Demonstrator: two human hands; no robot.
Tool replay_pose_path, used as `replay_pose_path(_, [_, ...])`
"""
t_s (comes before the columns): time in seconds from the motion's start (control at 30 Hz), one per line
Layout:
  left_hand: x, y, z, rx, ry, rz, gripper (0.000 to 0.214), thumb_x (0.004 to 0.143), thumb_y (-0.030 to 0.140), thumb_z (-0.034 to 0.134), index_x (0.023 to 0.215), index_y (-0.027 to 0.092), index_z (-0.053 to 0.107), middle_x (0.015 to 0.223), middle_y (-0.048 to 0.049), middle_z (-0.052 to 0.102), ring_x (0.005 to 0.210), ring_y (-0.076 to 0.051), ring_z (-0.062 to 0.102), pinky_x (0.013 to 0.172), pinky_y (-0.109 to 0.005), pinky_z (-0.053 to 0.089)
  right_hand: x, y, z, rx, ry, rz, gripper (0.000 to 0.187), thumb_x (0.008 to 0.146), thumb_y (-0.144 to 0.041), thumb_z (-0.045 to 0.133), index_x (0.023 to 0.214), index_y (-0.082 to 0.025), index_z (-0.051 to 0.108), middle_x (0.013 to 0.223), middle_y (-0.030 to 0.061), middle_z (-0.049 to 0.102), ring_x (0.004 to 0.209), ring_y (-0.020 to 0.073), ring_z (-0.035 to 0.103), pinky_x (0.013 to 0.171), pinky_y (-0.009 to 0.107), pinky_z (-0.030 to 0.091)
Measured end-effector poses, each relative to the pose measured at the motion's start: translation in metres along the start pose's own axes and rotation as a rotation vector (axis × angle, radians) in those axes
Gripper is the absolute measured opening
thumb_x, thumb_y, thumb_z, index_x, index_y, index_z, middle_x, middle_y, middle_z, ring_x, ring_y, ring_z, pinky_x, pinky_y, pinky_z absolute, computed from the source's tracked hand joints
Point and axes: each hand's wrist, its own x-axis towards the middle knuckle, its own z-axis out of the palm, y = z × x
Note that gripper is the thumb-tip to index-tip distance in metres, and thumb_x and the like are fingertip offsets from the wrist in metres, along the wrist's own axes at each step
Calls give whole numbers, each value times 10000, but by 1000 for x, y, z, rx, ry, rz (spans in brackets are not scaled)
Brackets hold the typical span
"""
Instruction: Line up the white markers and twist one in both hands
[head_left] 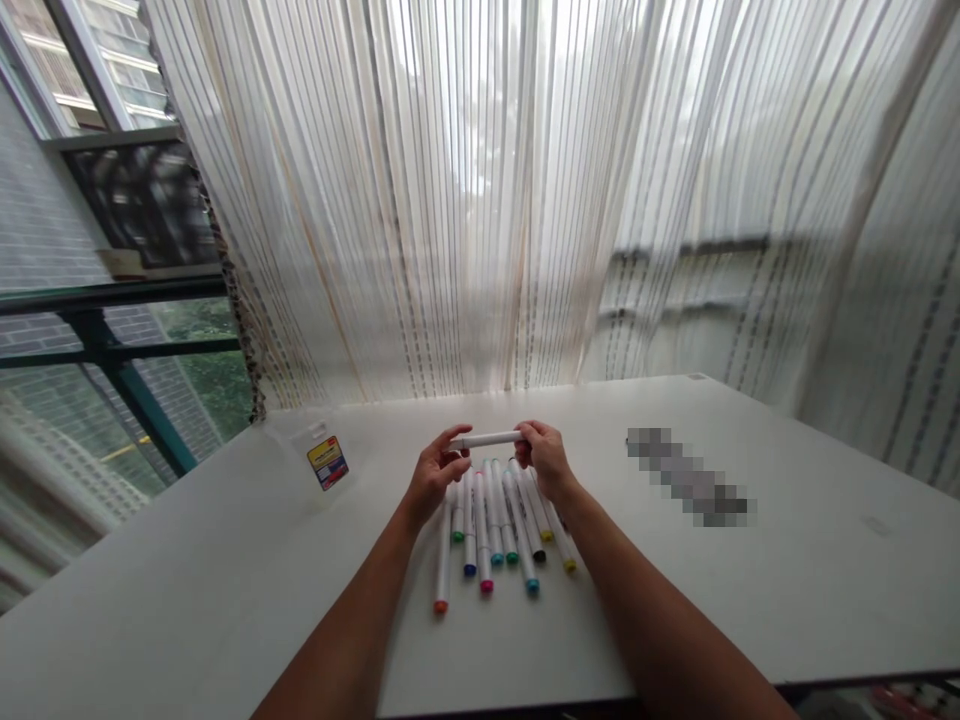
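A person's bare forearms reach in from the bottom of the frame over a white table (757,600), both hands raised just above it and partly closed. The left hand (435,472) pinches one end of a white marker (487,439) between thumb and curled fingers, while the right hand (544,458) grips the other end, and the marker is held level between them. Directly below, about ten more markers (495,530) lie fanned on the tabletop, white barrels with colored caps, including orange, blue, pink, green and yellow, their capped ends toward the person. To the left sits a clear plastic packet (328,462) with a yellow label. To the right lies a pixelated, unreadable object (686,476). Beyond the table hang sheer striped curtains (450,200), with a window (127,380) at left.
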Motion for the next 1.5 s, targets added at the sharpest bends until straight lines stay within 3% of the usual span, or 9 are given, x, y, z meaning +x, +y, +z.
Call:
replay_pose_path(0.23, [0,-2,2,4,-50,-18,572,648,183,598,1206,241,489,787,16,485,526,-48,413,492,-195,341,-2,0,3,-30,3,-21,113,615,-260,541,605,-150,518,398,-63,433,333,56,376,312,179,277])
replay_pose_path(0.37, [-1,-5,6,44,-118,-39,535,624,161,615,1151,237,552,849,1,480,546,-41,430,506,-191,346,-5,0,6,-60,-64,-3,137,624,-280,557,615,-146,531,405,-53,456,339,62,389,315,183,282])
replay_pose_path(0.57, [3,-6,3,42,102,37,420,683,194,562,1102,162,553,728,15,498,482,-40,383,446,-188,317,0,-2,1,-3,60,-23,88,621,-237,518,585,-156,511,387,-60,427,321,60,366,309,188,257])
replay_pose_path(0.73, [6,-7,3,14,202,77,344,729,268,556,1045,131,553,633,33,492,443,-41,381,416,-185,302,0,-4,0,11,56,-18,81,614,-225,519,575,-154,510,386,-58,418,320,55,346,307,189,238])
replay_pose_path(1.07, [8,-6,2,-46,325,78,313,715,384,611,878,120,583,580,27,527,419,-44,405,383,-175,306,-1,-6,1,28,69,-17,85,604,-230,527,565,-158,505,380,-58,401,327,53,324,305,189,221])
replay_pose_path(1.33, [11,-10,-4,-95,423,78,279,644,326,693,812,117,619,594,28,547,422,-36,421,393,-176,326,0,-3,1,7,106,-10,87,615,-232,531,588,-160,490,399,-62,416,324,54,345,309,190,230])
replay_pose_path(1.5, [11,-8,-5,-130,434,71,263,599,303,729,762,114,644,551,27,552,428,-43,429,400,-180,327,2,0,-1,14,74,55,150,643,-269,549,584,-173,450,368,-87,360,306,37,287,296,175,187])
